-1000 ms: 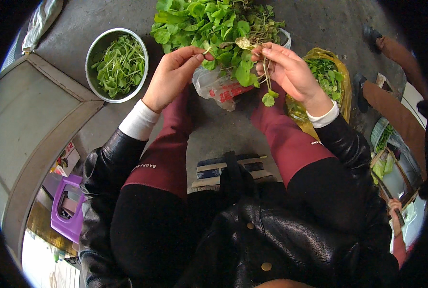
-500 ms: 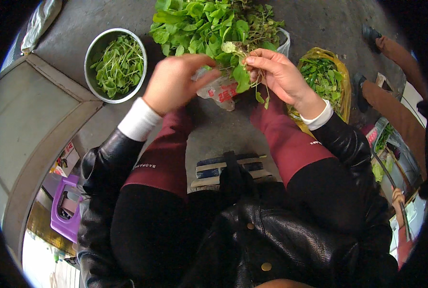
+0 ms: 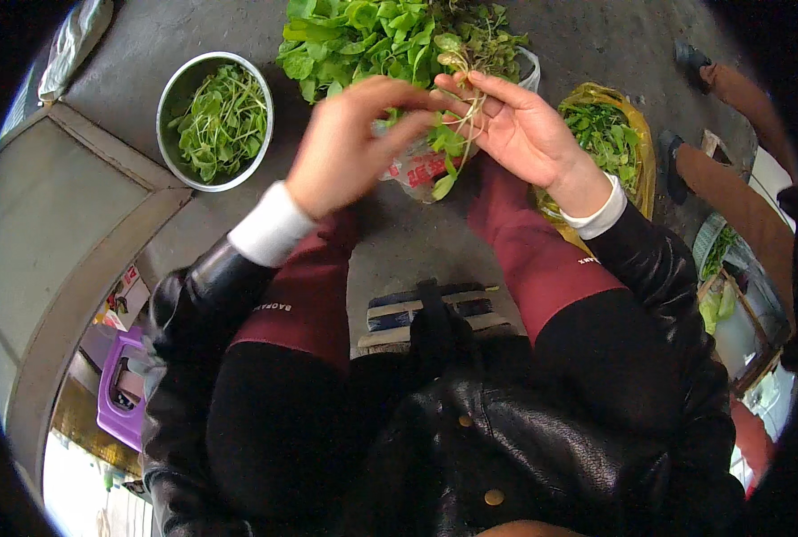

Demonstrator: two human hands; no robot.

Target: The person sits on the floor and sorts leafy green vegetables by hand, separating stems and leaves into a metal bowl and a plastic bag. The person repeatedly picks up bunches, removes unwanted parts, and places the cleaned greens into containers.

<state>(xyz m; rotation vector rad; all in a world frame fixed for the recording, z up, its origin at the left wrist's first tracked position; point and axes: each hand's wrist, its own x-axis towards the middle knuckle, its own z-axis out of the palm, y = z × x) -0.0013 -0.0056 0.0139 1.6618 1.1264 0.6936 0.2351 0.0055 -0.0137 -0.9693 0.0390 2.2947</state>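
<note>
Over grey floor (image 3: 417,242) both hands pinch a sprig (image 3: 457,107) (leafy greens (image 3: 363,36) behind).

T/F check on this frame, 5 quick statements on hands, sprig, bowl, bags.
1. Both hands meet on one leafy sprig. True: left hand and right hand pinch it together.
2. The metal bowl is empty. False: it holds green sprouts.
3. The bowl sits on the person's left. True.
4. The yellow bag holds red fruit. False: it holds greens.
5. The big pile of greens lies behind the hands, further from the person. True.
</note>
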